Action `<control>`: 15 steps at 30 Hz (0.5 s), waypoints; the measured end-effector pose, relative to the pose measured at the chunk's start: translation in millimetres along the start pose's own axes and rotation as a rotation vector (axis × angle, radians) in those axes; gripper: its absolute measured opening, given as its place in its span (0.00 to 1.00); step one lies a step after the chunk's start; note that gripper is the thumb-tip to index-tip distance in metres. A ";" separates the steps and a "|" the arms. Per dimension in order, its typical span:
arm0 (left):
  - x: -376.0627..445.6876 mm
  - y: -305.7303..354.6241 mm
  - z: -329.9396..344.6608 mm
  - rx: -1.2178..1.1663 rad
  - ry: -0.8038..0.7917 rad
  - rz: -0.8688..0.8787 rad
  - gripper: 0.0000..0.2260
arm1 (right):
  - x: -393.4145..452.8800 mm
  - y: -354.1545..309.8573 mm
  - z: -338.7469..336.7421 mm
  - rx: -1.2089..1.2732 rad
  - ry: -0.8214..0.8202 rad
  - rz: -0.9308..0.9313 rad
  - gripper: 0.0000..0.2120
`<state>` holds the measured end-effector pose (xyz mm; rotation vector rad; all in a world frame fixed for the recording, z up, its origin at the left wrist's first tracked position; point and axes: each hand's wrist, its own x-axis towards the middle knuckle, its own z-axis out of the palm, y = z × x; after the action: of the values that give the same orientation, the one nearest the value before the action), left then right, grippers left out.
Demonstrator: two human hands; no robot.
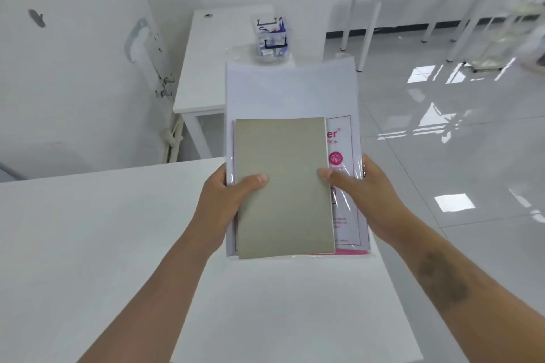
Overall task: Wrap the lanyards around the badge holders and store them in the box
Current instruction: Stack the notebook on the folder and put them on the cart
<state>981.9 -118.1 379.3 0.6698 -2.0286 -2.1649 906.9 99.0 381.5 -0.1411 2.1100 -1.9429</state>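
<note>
Head view: my left hand (228, 194) and right hand (358, 194) clamp grey-green stiff card (283, 186) atop slippery plastic-wrapped white paper pack (292, 91). Clear plastic box (272, 38) with blue lanyards on far white desk (203, 68); light, floppy, take by handles.

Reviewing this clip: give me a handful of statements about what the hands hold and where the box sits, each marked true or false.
1. Both hands hold one stack. True: the left hand and right hand grip the plastic-wrapped paper pack, thumbs on the grey card.
2. The grey card lies under the pack. False: it lies on top.
3. The clear box stands on the far small table. True.
4. The box is empty. False: blue lanyards and badge holders show inside.
5. The stack rests flat on the near table. False: it is held above it.
</note>
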 end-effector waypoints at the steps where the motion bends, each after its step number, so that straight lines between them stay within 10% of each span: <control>1: 4.2 2.8 5.8 -0.006 0.001 0.004 0.11 | 5.3 -2.3 -5.0 0.001 -0.001 -0.002 0.13; 15: 46.4 -1.2 176.5 0.002 0.087 -0.019 0.09 | 81.2 13.1 -164.4 -0.034 -0.075 0.004 0.11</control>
<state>873.5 28.3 369.5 0.7720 -1.9897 -2.1043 787.5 238.2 368.6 -0.2131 2.0949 -1.8700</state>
